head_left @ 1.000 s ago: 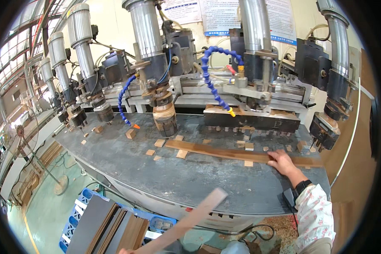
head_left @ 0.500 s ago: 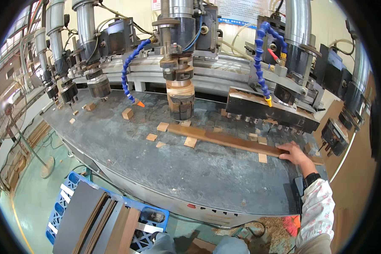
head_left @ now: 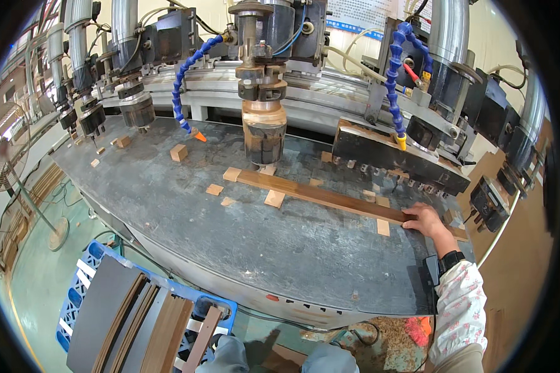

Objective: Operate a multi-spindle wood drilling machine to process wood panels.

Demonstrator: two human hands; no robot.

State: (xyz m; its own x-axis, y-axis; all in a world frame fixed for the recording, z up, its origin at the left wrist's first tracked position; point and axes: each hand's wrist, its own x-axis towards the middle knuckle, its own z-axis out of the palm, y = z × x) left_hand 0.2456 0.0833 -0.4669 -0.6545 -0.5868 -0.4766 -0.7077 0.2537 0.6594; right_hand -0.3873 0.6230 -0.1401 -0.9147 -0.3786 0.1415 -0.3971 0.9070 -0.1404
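Observation:
A long, narrow brown wooden strip [head_left: 320, 194] lies across the dark worktable [head_left: 261, 248] under the machine heads. My right hand [head_left: 424, 221] is closed around its right part, thumb on the near edge and fingers over the top; a short end shows beyond the hand. Small pale wood blocks lie under and beside the strip, among them one block [head_left: 233, 174] at its left end and a flat piece [head_left: 274, 198] beneath it. My left hand is out of view. At the lower edge, a separate brown strip [head_left: 203, 339] slants beside the stacked boards.
A central drill head [head_left: 264, 140] hangs just behind the strip; a long multi-spindle head [head_left: 398, 155] stands at right. Blue coolant-style hoses [head_left: 179, 93] hang down. Below left, a blue pallet [head_left: 74, 298] carries grey and brown boards [head_left: 115, 311]. A fan [head_left: 57, 233] stands far left.
The view has shifted slightly. The strip's left end now sits against the pale block, with my right hand still on it. A separate brown strip now shows apart from the pallet stack.

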